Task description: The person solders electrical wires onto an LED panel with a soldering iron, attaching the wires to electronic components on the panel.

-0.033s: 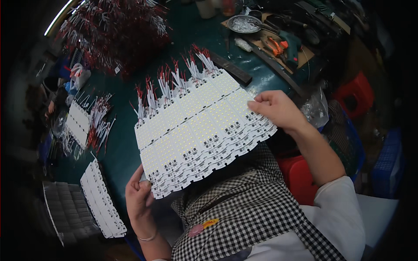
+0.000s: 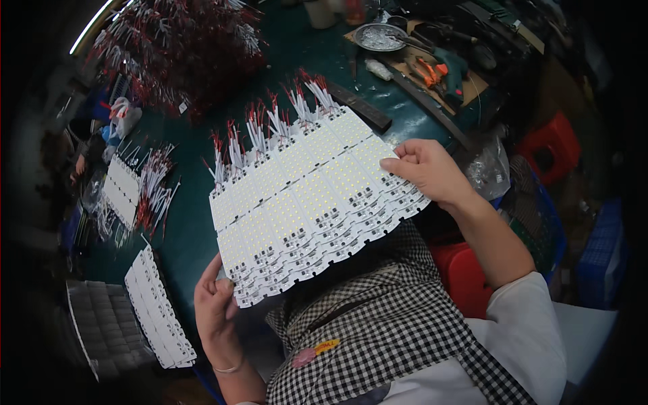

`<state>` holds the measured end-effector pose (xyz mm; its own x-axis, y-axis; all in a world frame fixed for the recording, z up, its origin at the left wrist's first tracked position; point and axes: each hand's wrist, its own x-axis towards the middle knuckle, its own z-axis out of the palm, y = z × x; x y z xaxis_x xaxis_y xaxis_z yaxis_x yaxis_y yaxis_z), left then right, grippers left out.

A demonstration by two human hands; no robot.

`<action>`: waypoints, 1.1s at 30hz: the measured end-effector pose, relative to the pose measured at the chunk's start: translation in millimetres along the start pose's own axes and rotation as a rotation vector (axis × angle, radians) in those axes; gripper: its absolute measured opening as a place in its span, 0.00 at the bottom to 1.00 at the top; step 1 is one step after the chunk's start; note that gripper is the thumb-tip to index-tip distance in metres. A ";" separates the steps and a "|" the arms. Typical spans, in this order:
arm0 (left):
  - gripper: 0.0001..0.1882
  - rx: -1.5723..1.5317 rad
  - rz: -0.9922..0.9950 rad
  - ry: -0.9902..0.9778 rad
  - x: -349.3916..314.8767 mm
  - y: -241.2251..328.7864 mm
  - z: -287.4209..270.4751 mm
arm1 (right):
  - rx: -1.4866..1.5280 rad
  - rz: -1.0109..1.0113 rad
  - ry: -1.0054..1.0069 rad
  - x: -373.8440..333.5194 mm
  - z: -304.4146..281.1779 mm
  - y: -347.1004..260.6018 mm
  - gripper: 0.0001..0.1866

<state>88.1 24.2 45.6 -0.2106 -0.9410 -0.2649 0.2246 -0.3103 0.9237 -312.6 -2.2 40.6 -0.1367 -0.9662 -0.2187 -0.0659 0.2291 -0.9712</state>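
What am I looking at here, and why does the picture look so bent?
No machine: a person's own two hands, filmed by a wide lens worn on the head, which bends straight edges. The left hand and right hand hold opposite ends of a white panel of small lamp boards with red and white wires along its far edge. On the green table lie more boards, a heap of wires, a metal dish and orange pliers. The checked cloth is the person's clothing.

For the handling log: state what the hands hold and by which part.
Both hold one white panel of LED boards: the left hand grips its near-left corner, the right hand its right edge. Red and white wires stick out the far side.
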 end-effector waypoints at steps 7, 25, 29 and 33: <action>0.36 0.078 0.155 0.043 24.8 -2.0 -5.5 | -0.149 -0.234 0.041 29.5 4.6 4.7 0.14; 0.33 0.466 0.001 0.159 19.1 -11.3 2.2 | -0.872 -0.655 0.241 15.5 10.4 17.9 0.18; 0.32 0.546 -0.051 0.159 17.8 -4.9 5.6 | -0.952 -0.762 0.298 15.3 11.5 15.2 0.18; 0.33 0.651 -0.070 0.192 6.1 -1.1 15.4 | -1.003 -0.618 0.268 6.0 6.3 -2.0 0.17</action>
<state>71.9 20.9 47.3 -0.0176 -0.9475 -0.3194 -0.4142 -0.2839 0.8648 -307.1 -9.2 40.7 -0.0041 -0.9168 0.3992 -0.9141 -0.1585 -0.3733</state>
